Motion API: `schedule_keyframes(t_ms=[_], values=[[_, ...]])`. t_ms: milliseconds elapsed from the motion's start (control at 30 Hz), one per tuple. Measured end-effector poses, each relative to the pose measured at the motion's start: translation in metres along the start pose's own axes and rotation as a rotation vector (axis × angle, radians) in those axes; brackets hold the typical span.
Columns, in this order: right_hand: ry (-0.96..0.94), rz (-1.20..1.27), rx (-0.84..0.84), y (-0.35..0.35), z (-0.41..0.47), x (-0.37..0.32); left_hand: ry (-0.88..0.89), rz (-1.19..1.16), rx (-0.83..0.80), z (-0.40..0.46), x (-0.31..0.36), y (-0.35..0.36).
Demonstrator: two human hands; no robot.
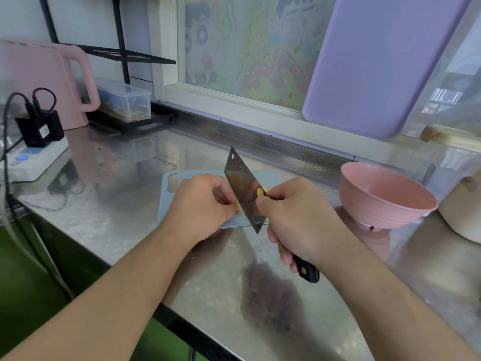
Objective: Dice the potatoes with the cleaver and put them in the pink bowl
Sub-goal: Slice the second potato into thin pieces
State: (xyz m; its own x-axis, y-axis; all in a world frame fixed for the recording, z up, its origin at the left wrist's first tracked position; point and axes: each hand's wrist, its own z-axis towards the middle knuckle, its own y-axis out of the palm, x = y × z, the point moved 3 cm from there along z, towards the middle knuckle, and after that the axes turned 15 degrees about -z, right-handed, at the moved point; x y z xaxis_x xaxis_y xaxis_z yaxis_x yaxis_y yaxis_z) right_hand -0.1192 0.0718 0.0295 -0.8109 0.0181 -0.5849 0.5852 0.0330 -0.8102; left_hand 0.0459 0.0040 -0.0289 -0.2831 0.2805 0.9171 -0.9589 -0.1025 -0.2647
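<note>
**On the steel counter: cleaver over the board**

Between both hands, on a blue cutting board [270,178], sit yellow potato pieces [239,207], mostly hidden. Right hand [294,217] grips the cleaver [243,188] by its black handle, thumb on the blade. Left hand [200,204], fingers curled, pinches the potato just beside the blade. Pink bowl [385,196] stands right of the board; nothing visible inside. Steel counter [117,204] runs under a window; purple board [377,63] leans there; pink kettle [44,82], power strip [33,160] far left.
</note>
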Motion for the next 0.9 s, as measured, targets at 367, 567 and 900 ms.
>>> schedule_keyframes(t_ms=[367, 567, 900], values=[[0.037, 0.009, -0.023, 0.0006, -0.0021, -0.0032, -0.008, 0.024, 0.006, 0.0009, 0.0003, 0.0003], [0.030, -0.008, -0.018, -0.0008, -0.0051, -0.0022, -0.008, 0.026, 0.005, -0.0001, 0.0011, 0.0000], [0.027, 0.002, 0.001, -0.0027, -0.0063, -0.0042, -0.027, 0.015, -0.002, -0.0018, 0.0033, -0.0008]])
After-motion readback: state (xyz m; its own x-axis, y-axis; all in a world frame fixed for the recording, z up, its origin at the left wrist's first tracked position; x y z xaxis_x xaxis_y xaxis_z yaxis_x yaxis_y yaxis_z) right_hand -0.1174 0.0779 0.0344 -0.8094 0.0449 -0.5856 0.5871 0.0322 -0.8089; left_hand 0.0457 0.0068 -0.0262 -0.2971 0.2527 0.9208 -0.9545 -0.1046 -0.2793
